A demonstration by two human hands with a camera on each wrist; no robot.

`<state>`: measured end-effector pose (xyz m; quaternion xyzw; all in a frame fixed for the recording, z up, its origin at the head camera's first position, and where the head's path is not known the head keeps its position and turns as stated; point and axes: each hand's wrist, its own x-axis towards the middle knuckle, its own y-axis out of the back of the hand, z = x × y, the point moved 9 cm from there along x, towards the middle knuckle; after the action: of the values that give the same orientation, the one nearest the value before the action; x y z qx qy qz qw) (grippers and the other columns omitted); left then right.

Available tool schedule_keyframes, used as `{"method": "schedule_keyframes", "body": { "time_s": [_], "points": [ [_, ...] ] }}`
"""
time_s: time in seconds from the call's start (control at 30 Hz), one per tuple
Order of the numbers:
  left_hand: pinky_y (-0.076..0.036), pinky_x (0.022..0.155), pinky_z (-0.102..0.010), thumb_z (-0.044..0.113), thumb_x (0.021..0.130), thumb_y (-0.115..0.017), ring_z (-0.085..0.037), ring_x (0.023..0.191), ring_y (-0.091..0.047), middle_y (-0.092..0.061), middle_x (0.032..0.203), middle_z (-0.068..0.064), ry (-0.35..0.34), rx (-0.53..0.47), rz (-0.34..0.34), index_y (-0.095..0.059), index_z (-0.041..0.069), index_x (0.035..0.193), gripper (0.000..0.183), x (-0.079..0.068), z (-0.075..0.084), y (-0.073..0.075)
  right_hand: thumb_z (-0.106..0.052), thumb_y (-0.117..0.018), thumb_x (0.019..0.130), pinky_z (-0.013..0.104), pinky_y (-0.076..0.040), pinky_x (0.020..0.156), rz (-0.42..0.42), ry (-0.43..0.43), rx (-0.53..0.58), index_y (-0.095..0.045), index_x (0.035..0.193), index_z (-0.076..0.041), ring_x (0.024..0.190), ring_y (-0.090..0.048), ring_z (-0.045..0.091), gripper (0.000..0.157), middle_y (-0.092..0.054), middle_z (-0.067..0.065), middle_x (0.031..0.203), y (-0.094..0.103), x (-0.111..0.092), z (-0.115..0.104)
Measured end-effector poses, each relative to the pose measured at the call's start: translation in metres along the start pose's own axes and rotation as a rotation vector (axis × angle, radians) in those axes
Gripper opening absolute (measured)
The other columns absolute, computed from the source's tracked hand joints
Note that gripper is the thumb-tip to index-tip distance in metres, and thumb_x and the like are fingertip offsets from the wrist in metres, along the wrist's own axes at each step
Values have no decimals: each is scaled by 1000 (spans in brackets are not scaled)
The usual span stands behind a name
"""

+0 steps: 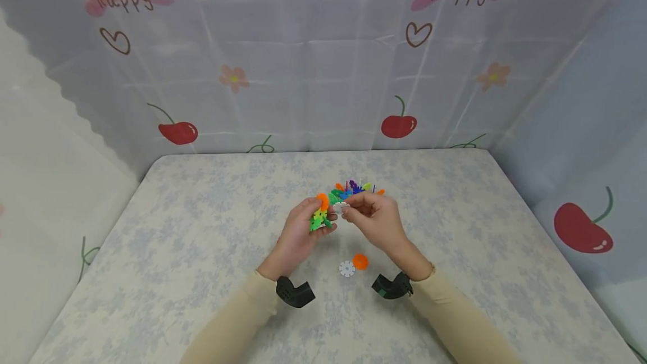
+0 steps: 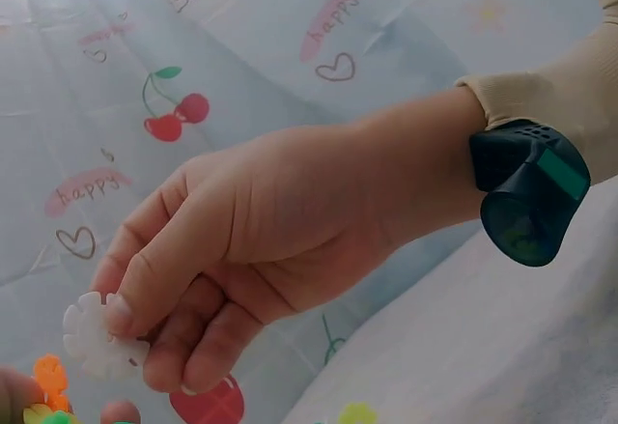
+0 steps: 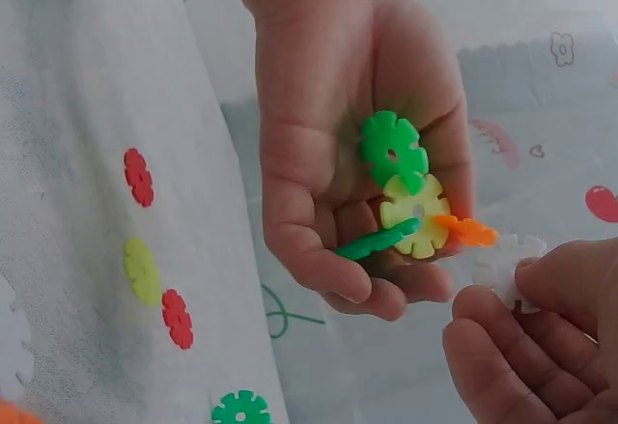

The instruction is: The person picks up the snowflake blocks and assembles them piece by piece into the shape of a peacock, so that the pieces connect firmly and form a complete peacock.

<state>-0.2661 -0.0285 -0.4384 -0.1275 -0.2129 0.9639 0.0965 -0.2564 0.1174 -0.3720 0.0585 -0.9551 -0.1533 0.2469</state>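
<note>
My left hand [image 1: 298, 226] is palm up and holds a small cluster of joined plastic snowflake discs. In the right wrist view its parts are a bright green disc [image 3: 391, 149], a pale yellow disc [image 3: 417, 197], a dark green disc [image 3: 377, 240] and an orange disc [image 3: 468, 229]. Between thumb and fingers, my right hand [image 1: 376, 221] pinches a white snowflake disc [image 2: 89, 332]. That white disc is close beside the orange one; whether their edges touch, I cannot tell.
Behind the hands lies a pile of mixed-colour pieces [image 1: 354, 189], partly hidden by the right hand. Nearer me on the table are a loose white disc [image 1: 346, 268] and an orange disc [image 1: 360, 261]. Red [image 3: 138, 178], yellow [image 3: 142, 271] and green discs [image 3: 241, 408] lie below the left hand.
</note>
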Motion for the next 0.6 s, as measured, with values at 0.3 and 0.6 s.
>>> {"method": "schedule_keyframes", "body": {
  "time_s": [0.3, 0.6],
  "points": [
    [-55, 81, -27, 18, 110, -40, -13, 91, -65, -63, 96, 3, -6, 95, 13, -52, 9, 106, 16, -3, -1, -4, 6, -76, 86, 20, -60, 69, 25, 183, -123, -75, 90, 1, 72, -75, 24, 6, -77, 15, 85, -4, -4, -13],
    [-57, 81, -28, 11, 108, -43, -14, 89, -64, -62, 94, 5, -75, 155, 25, -60, 6, 110, 18, -5, 5, -5, 13, -83, 71, 28, -61, 65, 74, 588, -350, -76, 86, 0, 72, -74, 22, 21, -76, 12, 82, -11, -15, -37]
  ]
}}
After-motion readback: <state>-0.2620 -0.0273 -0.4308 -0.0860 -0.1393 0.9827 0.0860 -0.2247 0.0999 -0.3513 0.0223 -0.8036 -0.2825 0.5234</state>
